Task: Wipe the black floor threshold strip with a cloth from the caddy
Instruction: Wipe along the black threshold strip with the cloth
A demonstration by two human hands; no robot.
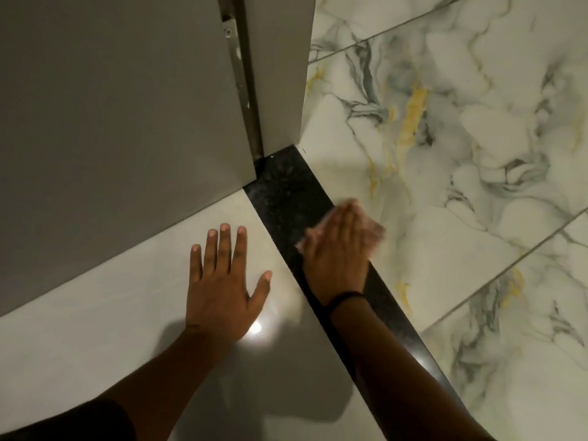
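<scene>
Black threshold strip runs diagonally across floor, door corner to lower right, w/ cloth on it mid-length.

Cloth, pale and blurred, lies under right hand, palm flat, fingers together pressing it down. Left hand is spread flat, empty, on plain glossy tile beside strip. Marble-look tile lies on far side; grey door above.
</scene>
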